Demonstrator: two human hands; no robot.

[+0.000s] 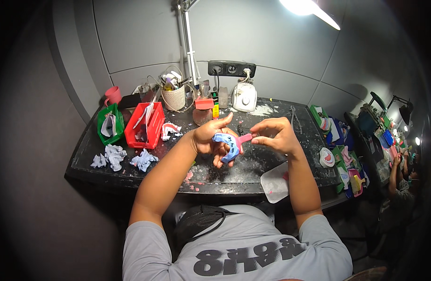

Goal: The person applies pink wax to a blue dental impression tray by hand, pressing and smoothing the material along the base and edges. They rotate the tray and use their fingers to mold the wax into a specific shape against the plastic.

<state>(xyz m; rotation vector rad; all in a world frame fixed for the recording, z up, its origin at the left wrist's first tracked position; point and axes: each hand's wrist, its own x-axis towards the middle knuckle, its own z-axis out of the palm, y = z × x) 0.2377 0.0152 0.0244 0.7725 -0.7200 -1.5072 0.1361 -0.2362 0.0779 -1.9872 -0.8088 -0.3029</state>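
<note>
Above the middle of the dark worktable, both hands are at a dental impression tray (244, 137), which is pink with a handle. It is joined to a blue, horseshoe-shaped dental cast (227, 147) with dark handwriting on it. My left hand (207, 136) supports the cast from the left and below, thumb stretched upward and fingers curled beneath. The thumb and fingers of my right hand (277, 135) pinch the end of the pink handle. The parts of the left fingers behind the cast are hidden.
Left stand a green bin (118, 137) and a red bin (154, 136), with crumpled pale wads (115, 156) in front. Behind are a white tool cup (173, 99) and a small white machine (244, 99). A white plastic tray (274, 185) overhangs the front edge. People work far right.
</note>
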